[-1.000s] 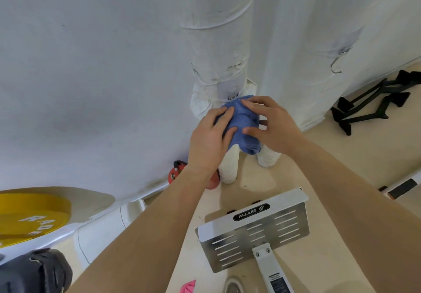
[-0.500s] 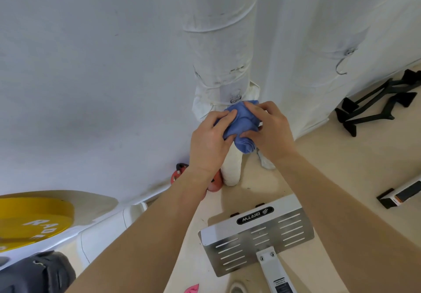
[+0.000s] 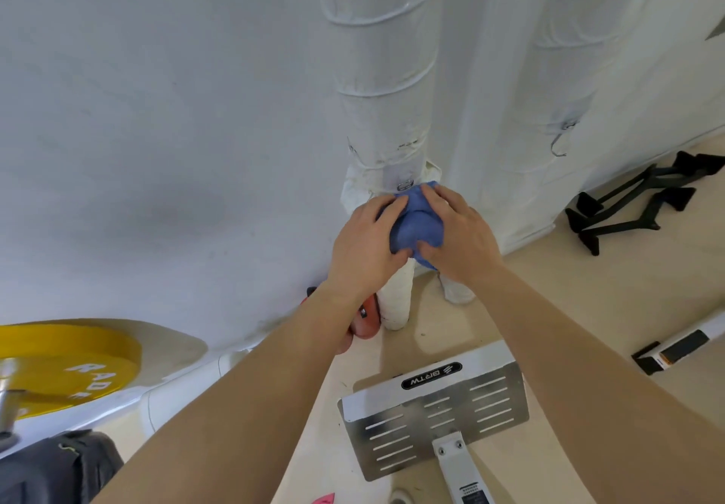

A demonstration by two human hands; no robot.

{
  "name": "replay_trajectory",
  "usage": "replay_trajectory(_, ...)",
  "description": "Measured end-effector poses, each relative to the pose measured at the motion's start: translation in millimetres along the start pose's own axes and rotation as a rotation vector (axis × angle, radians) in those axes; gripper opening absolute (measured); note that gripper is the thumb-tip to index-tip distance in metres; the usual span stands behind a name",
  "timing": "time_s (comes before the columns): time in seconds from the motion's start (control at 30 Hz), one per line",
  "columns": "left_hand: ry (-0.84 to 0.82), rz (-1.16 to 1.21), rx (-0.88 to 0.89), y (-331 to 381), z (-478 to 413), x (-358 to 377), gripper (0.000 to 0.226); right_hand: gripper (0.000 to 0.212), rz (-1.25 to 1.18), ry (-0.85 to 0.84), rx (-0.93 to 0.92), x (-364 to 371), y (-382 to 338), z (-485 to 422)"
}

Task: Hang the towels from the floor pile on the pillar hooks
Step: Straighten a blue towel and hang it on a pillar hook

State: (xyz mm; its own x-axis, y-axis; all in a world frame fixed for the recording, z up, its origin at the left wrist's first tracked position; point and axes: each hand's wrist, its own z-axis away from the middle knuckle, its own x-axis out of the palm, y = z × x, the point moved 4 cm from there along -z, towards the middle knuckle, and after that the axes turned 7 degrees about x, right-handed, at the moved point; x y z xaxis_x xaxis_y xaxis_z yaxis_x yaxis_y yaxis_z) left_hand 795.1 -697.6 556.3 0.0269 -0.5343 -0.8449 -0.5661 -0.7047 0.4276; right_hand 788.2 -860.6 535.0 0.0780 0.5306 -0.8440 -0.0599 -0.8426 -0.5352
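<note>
Right at mid-frame, the left hand [image 3: 365, 244] and right hand [image 3: 459, 240] clutch a bunched blue towel [image 3: 416, 225] from either side, fingers curled into the cloth; these hands press it against the white wrapped pillar [image 3: 384, 91], just below a metal clip [image 3: 406, 184]

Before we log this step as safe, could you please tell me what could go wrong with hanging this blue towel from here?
The blue towel is bunched between the left hand and right hand, so it may miss the small metal hook and drop. Pushing there could also knock loose the white cloth hanging just below.
</note>
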Motion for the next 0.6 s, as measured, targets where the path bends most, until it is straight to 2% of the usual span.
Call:
replay_trajectory(0.2,-0.094,0.008,-0.031,19,2,-35,0.077,0.087,0.051,-0.039,0.069,-36,-15,12)
replay_trajectory(0.47,-0.266,-0.099,-0.199,17,47,-94,0.067,0.059,0.088,-0.095,0.084,-65,-73,60)
replay_trajectory(0.6,-0.362,-0.146,-0.235,12,100,-141,0.078,0.065,0.158,-0.235,0.063,-58,-127,102)
